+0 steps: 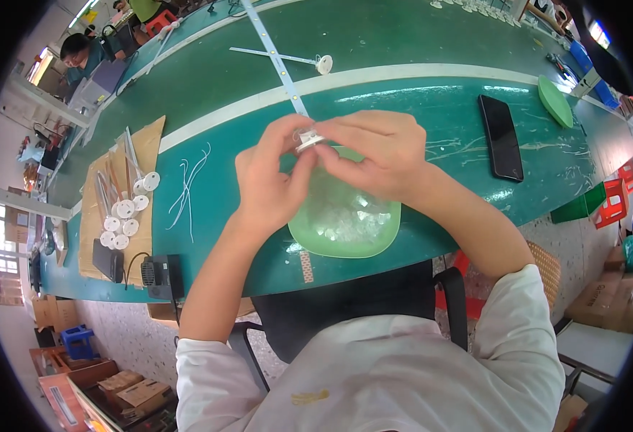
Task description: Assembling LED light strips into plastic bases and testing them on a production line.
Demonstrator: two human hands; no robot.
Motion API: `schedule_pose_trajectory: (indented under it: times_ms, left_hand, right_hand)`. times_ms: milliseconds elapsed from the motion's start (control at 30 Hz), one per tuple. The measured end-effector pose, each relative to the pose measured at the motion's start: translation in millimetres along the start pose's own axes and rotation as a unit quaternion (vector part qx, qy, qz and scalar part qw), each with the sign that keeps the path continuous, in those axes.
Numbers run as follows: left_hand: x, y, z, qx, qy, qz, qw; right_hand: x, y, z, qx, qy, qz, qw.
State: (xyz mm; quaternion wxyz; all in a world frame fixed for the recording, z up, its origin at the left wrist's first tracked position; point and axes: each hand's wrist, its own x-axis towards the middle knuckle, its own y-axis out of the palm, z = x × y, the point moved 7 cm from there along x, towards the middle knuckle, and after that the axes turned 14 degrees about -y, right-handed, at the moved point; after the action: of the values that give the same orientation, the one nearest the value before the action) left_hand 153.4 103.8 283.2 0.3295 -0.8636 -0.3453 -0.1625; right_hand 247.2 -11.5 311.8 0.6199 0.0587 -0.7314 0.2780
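My left hand [269,173] and my right hand [381,155] meet over the bench, each pinching a small white round piece [309,142] with a clear part on top. Fingertips hide some of it. Just below them sits a green plastic bowl [345,248], holding many small clear pieces. Beyond my hands, a long pale strip with yellow dots [273,57] runs away across the bench. A thin stem with a white disc [323,65] at its end lies across that strip.
To the left, several white discs on stems [125,209] lie on cardboard [93,252], beside white wires [185,191]. A black box-shaped device [161,277] is at the near edge. On the right are a black phone [501,137] and a green dish [555,102]. Another person [79,57] sits far left.
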Motion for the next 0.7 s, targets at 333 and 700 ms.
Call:
schedule_pose_trajectory:
  times_ms: [333,700]
  left_hand:
    - [-13,-8,18,-0.027,-0.033,-0.009,0.999]
    - [-9,-5,8,-0.090,-0.017,0.003,0.996]
  right_hand:
    - [-2,12,5,0.023,0.030,0.036,0.999]
    - [-4,9,-1,0.037,0.058,0.031,0.997]
